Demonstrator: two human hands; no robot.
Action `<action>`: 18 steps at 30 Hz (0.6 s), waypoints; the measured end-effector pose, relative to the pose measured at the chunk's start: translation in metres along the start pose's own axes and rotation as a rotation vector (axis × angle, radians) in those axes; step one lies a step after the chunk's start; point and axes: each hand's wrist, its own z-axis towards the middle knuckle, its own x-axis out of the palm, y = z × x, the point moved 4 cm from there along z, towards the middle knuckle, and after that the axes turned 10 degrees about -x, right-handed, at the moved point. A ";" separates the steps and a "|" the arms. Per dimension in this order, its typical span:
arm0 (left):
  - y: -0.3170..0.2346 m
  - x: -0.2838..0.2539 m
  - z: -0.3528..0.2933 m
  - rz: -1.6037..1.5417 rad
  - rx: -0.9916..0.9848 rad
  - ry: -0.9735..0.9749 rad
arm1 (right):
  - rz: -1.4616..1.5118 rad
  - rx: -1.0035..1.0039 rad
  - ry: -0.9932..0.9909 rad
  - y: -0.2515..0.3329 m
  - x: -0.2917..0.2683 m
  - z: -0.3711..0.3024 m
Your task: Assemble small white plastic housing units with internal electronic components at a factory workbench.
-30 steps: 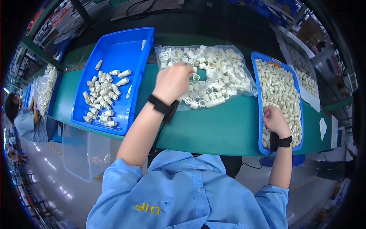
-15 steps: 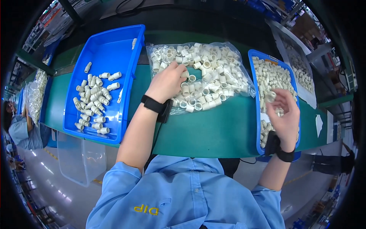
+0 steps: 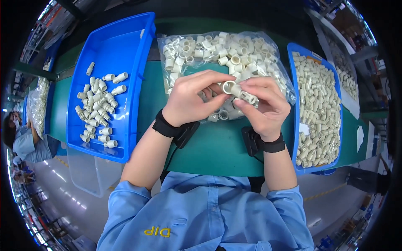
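Over the near part of the plastic bag (image 3: 276, 50), my two hands meet in front of me. My left hand (image 3: 197, 98) pinches a short white plastic sleeve (image 3: 228, 86) between thumb and fingers, its round open end showing. Between the fingertips of my right hand (image 3: 266, 104) is a white slotted plastic fitting (image 3: 245, 95), lying tilted. The sleeve and the fitting are end to end, close together; whether they touch I cannot tell. Many loose white sleeves (image 3: 236, 59) fill the bag behind my hands.
At left stands a blue tray (image 3: 133, 90) with joined white pieces (image 3: 98, 100) heaped in it. A second blue tray (image 3: 294, 138), full of slotted fittings (image 3: 320, 113), is at right. The green tabletop (image 3: 209, 154) lies between them. Another person (image 3: 27, 140) sits far left.
My right hand has come left from the right tray with a fitting. My left hand has moved right, off the pile, holding a sleeve. The two pieces are now brought together.
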 end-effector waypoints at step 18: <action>0.003 0.004 -0.001 0.095 0.124 0.002 | -0.059 -0.093 -0.134 0.008 0.005 -0.019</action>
